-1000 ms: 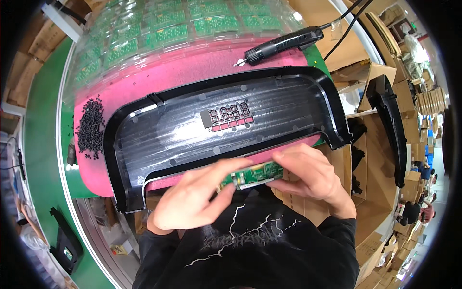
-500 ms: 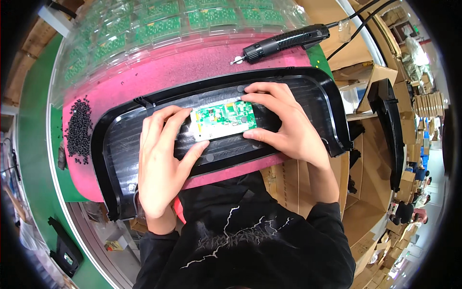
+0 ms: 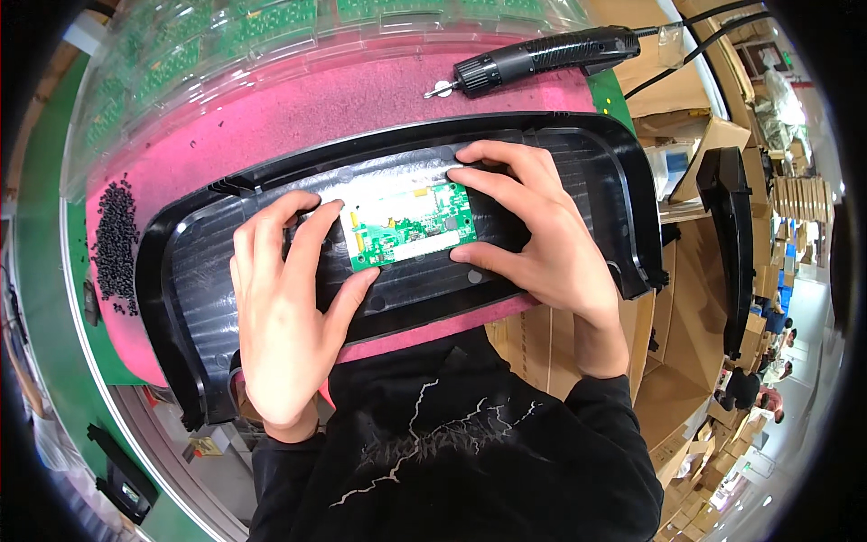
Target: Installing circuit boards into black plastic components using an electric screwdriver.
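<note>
A green circuit board [image 3: 411, 228] with small components lies level across the middle of a curved black plastic cover [image 3: 206, 282], hollow side up. My left hand [image 3: 287, 312] has its thumb at the board's near left corner and its index finger at the far left one. On the other side, my right hand [image 3: 553, 237] grips the right edge, thumb at the near corner and index finger at the far corner. Glare whitens part of the board's far side. Whether the board rests on the cover's inner face or sits just above it, I cannot tell.
Beyond the cover, a black electric screwdriver [image 3: 546, 61] lies on the pink mat [image 3: 316, 108]. Small black screws [image 3: 116, 244] are heaped at the left. Clear trays [image 3: 208, 63] of green boards stand at the back. Cardboard boxes [image 3: 677, 307] and a black plastic part [image 3: 725, 253] are at right.
The cover, board and my hands have shifted slightly left in the picture. The board has tilted, and its glare has moved from the near edge to the far side. Both hands keep their hold.
</note>
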Available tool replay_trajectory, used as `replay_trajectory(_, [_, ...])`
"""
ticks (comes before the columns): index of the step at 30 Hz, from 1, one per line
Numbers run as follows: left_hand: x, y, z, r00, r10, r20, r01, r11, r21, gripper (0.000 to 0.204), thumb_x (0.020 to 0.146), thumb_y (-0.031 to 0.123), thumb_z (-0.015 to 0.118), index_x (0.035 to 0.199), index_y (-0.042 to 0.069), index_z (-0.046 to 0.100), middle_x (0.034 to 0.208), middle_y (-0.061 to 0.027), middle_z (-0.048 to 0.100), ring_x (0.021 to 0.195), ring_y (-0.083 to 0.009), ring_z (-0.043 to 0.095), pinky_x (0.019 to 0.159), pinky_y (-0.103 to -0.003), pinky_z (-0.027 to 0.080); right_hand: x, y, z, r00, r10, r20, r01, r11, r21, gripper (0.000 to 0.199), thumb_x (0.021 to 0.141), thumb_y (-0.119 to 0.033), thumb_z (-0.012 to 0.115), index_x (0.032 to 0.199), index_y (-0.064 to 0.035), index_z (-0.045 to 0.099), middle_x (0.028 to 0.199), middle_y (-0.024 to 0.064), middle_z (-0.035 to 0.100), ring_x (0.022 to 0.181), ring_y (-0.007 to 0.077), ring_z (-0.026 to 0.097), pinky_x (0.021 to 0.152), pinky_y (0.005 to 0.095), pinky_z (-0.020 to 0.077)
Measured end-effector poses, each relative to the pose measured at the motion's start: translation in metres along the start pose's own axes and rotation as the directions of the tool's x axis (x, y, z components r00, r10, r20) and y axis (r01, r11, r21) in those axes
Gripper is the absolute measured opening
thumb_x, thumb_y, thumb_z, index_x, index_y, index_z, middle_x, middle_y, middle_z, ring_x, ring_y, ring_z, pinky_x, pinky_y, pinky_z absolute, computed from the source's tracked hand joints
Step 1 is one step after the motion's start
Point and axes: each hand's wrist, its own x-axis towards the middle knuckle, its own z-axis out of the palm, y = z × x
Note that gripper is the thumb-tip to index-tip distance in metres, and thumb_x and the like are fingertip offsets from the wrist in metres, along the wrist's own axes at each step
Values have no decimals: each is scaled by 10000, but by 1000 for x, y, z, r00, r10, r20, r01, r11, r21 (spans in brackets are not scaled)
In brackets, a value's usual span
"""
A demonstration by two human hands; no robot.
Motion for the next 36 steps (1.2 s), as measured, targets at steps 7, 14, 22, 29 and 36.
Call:
replay_trajectory(7, [-2, 0, 1, 1000, -7, -6, 7, 1000, -19, 549, 712, 137, 829, 1208, 40, 618, 1274, -108, 528, 1159, -324, 486, 971, -429, 402, -1, -1, -1, 1000, 3, 10, -3, 1000, -4, 617, 668, -87, 846, 1244, -42, 628, 1325, 107, 549, 1222, 321, 480, 1037, 401, 414])
replay_trajectory(14, [-2, 0, 1, 1000, -29, -5, 29, 1000, -13, 550, 726, 153, 830, 1224, 66, 614, 1262, -93, 534, 1175, -311, 492, 950, -427, 411, 0, -4, -3, 999, 19, 28, -18, 999, -41, 579, 705, -110, 835, 1236, -15, 626, 1325, 116, 544, 1247, 327, 465, 1052, 399, 405])
replay_trajectory(22, [-5, -3, -2, 997, -28, -76, 23, 998, -58, 730, 654, 195, 860, 1292, 20, 553, 1266, -143, 552, 1178, -350, 508, 986, -437, 408, 4, -10, -2, 999, 31, 38, -28, 997, -75, 640, 678, -109, 847, 1266, -19, 610, 1335, 130, 544, 1238, 332, 493, 1064, 412, 401])
replay_trajectory(29, [-64, -1, -55, 807, 372, -459, -489, 857, -164, 328, 691, 170, 827, 974, 21, 752, 895, -78, 694, 783, -236, 657, 644, -304, 498, -11, -18, -31, 973, 191, -128, -163, 965, 206, 664, 790, -94, 722, 1411, -25, 495, 1365, 90, 527, 1268, 217, 474, 1114, 339, 312])
replay_trajectory(36, [-75, -112, -111, 878, -255, -405, 320, 942, 101, 330, 797, 1, 712, 1117, -21, 635, 1050, -177, 630, 906, -367, 628, 789, -405, 496, 20, 59, -114, 864, 363, -348, -311, 930, 197, 562, 969, -217, 617, 1495, -140, 437, 1387, 95, 494, 1219, 171, 473, 1041, 294, 313])
